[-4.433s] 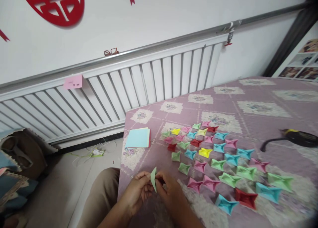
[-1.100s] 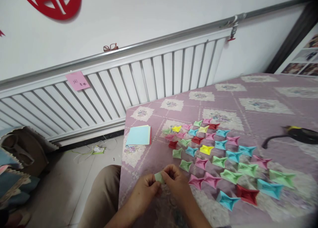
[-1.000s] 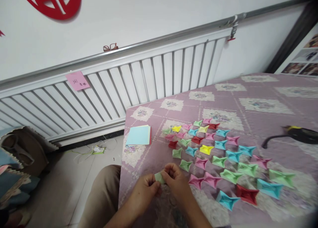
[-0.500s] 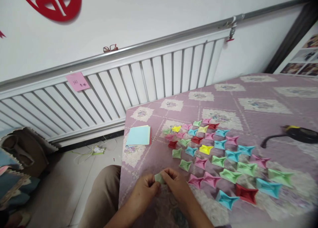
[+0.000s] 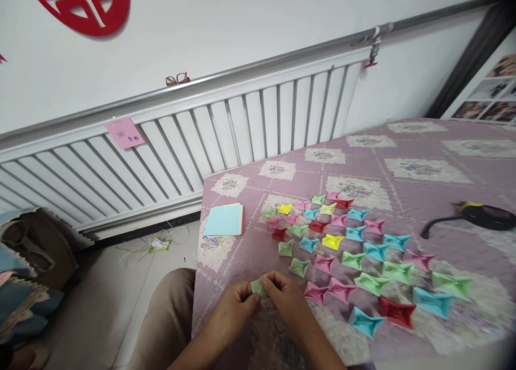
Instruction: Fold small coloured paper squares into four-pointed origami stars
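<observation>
A mauve cloth (image 5: 245, 260), printed with cream floral squares, covers the desk (image 5: 427, 193), whose left edge runs beside a knee in beige trousers (image 5: 171, 305). Near that edge the left hand (image 5: 237, 309) and right hand (image 5: 284, 297) meet, thumbs and fingers pinched on a small folded green paper (image 5: 258, 288) between them. To their right, folded paper pieces (image 5: 355, 233) in pink, green, blue, red and yellow spread in loose slanting rows, the nearer ones just beside the right hand. A stack of paper squares (image 5: 223, 220), light blue on top, lies at the far left corner, well apart from a black item (image 5: 489, 217) with a yellow patch toward the right. Behind the desk stands a white ribbed radiator (image 5: 250, 128) bearing a pink note (image 5: 124, 133), with red-framed glasses (image 5: 176, 79) above it and a red cutout (image 5: 76, 7) on the white wall (image 5: 258, 26). Photographs (image 5: 486, 99) show at far right; thin cables (image 5: 160, 244) lie on the pale tiled floor (image 5: 133, 300) at left.
</observation>
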The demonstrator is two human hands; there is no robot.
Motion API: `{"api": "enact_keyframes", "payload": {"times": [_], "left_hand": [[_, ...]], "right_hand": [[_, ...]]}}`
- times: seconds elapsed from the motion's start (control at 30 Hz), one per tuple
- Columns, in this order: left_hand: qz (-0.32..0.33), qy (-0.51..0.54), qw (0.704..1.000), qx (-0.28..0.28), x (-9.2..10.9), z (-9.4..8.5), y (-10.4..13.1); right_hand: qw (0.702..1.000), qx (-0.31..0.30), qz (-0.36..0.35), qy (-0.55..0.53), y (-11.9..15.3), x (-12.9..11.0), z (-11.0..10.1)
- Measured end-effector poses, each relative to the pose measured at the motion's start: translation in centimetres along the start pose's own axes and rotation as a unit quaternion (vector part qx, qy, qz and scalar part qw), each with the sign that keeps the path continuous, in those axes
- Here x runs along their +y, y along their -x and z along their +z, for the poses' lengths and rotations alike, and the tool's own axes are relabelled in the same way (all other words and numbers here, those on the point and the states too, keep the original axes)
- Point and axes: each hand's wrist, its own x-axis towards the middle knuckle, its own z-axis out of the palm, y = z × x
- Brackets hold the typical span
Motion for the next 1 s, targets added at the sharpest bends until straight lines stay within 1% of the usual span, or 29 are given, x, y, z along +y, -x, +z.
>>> {"api": "enact_keyframes", "payload": {"times": [0.2, 0.4, 0.67, 0.77, 0.87, 0.93, 1.0], "left_hand": [[0.003, -0.008, 1.000, -0.008, 0.0, -0.1, -0.1], [0.006, -0.004, 1.000, -0.001, -0.5, -0.1, -0.2], [0.019, -0.003, 1.000, 0.004, -0.4, 0.0, 0.0], [0.009, -0.005, 1.000, -0.019, -0.2, -0.1, -0.1], [0.022, -0.003, 0.999, -0.044, -0.1, -0.5, 0.0], [0.035, -0.003, 0.999, -0.030, 0.0, -0.8, -0.1], [0.033, -0.002, 0.999, 0.005, 0.1, -1.0, -0.2]], "right_hand": [[1.000, 0.007, -0.014, 0.006, 0.1, 0.0, 0.0], [1.000, 0.007, -0.010, 0.010, 0.2, 0.1, 0.0], [0.999, 0.004, -0.019, 0.040, 0.1, 0.3, 0.0], [0.997, 0.004, -0.030, 0.066, 0.1, 0.2, -0.1], [0.995, 0.004, -0.038, 0.091, 0.2, -0.3, -0.2], [0.994, 0.000, -0.037, 0.100, 0.2, -0.5, -0.2], [0.994, -0.008, -0.034, 0.107, 0.3, -0.7, -0.2]]}}
